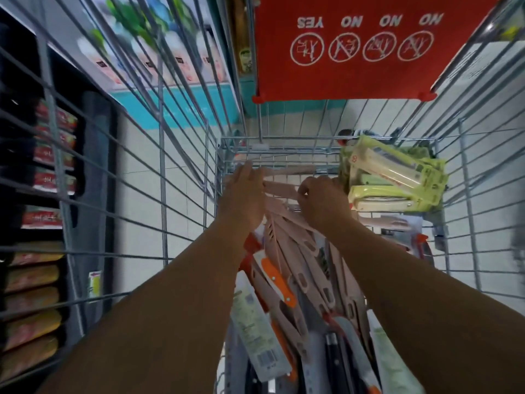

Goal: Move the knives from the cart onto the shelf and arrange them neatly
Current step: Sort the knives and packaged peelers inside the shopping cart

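Note:
Both my arms reach down into a wire shopping cart [326,143]. A heap of pale pink knives [301,251] fills the cart's middle. My left hand [244,194] lies on the far end of the heap, fingers spread over the pink blades. My right hand [321,203] has its fingers curled around one of the pink knives [279,189]. An orange-handled knife in a package [277,280] lies below my left wrist, and dark-handled knives [332,354] lie at the near end.
Green and cream packaged items [395,177] are stacked in the cart's far right corner. A red plastic flap with YES/NO signs [355,46] hangs at the cart's far end. Shelves with packaged goods [42,166] stand to the left, beyond the cart's wire side.

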A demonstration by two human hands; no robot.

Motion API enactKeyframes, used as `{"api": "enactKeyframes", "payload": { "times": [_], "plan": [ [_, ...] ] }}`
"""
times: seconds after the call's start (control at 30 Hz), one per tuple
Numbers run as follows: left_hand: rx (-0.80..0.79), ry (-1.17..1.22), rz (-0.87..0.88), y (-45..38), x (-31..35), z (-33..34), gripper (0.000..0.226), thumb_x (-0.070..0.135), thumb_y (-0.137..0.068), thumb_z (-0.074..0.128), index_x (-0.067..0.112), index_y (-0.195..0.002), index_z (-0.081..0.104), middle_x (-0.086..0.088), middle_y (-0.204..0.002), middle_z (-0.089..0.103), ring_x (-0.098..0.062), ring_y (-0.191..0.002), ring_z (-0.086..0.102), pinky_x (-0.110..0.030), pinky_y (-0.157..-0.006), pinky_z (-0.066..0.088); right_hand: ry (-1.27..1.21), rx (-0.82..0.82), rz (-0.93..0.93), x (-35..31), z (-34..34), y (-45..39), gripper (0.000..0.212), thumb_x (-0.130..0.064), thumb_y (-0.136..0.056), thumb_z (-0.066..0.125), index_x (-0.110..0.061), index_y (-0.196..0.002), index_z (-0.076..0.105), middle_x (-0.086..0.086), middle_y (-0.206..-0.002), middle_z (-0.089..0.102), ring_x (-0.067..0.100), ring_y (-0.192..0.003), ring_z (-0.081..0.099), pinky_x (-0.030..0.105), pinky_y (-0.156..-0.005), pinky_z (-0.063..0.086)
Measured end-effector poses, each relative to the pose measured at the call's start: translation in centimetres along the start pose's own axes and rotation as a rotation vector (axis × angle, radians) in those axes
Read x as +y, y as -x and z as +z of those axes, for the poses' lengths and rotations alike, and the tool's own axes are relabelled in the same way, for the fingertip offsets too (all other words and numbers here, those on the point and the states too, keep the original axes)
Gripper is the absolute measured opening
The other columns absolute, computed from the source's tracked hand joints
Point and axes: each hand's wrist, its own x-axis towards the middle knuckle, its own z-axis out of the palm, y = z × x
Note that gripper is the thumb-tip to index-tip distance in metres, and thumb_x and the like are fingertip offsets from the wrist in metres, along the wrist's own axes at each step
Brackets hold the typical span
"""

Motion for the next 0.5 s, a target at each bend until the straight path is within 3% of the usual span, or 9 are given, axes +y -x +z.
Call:
{"api": "enactKeyframes", "payload": {
  "times": [0.13, 0.23, 0.33, 0.43, 0.5],
  "plan": [
    [0.223, 0.051, -0.021, 2.4, 0.9, 0.7, 0.064, 0.005, -0.081, 0.064, 0.025, -0.138, 0.041, -0.007, -0.142, 0.034, -0.025, -0.131, 0.033, -0.037, -0.105, 0.038, -0.024, 0.006, -0.009, -0.8, 0.0, -0.6, 0.014, -0.022, -0.09, 0.057, -0.02, -0.097, 0.07, 0.005, -0.101, 0.064, 0.024, -0.098, 0.055, 0.035, -0.085, 0.05],
    [0.241, 0.105, -0.133, 3.7, 1.2, 1.6, 0.058, 0.008, -0.086, 0.06, 0.022, -0.138, 0.041, -0.007, -0.143, 0.034, -0.027, -0.131, 0.033, -0.035, -0.105, 0.036, -0.031, 0.063, -0.109, -2.0, -0.7, -1.9, 0.014, -0.023, -0.09, 0.058, -0.018, -0.093, 0.07, 0.005, -0.095, 0.063, 0.025, -0.095, 0.056, 0.033, -0.086, 0.043],
    [0.211, 0.084, -0.028, 3.9, 1.0, 1.9, 0.056, 0.007, -0.087, 0.059, 0.023, -0.138, 0.042, -0.005, -0.145, 0.035, -0.024, -0.133, 0.03, -0.036, -0.107, 0.033, -0.054, 0.072, -0.145, -2.6, -1.5, -2.9, 0.02, -0.014, -0.091, 0.053, -0.017, -0.103, 0.068, 0.007, -0.1, 0.062, 0.025, -0.098, 0.054, 0.032, -0.083, 0.041],
    [0.059, -0.04, 0.168, 3.7, 0.5, 2.4, 0.067, 0.004, -0.087, 0.057, 0.024, -0.145, 0.032, -0.002, -0.154, 0.026, -0.024, -0.143, 0.017, -0.04, -0.113, 0.024, -0.128, 0.084, -0.114, -2.0, -1.7, -1.5, 0.032, -0.004, -0.088, 0.052, -0.015, -0.116, 0.063, 0.008, -0.112, 0.059, 0.024, -0.107, 0.049, 0.033, -0.09, 0.039],
    [-0.004, -0.121, 0.202, 3.3, 0.0, 2.5, 0.066, 0.012, -0.09, 0.058, 0.027, -0.147, 0.028, 0.001, -0.155, 0.024, -0.022, -0.145, 0.014, -0.041, -0.113, 0.021, -0.179, 0.078, -0.107, -1.1, -1.5, 0.5, 0.033, -0.003, -0.087, 0.052, -0.013, -0.117, 0.061, 0.01, -0.118, 0.058, 0.026, -0.111, 0.049, 0.035, -0.096, 0.039]
  ]
}}
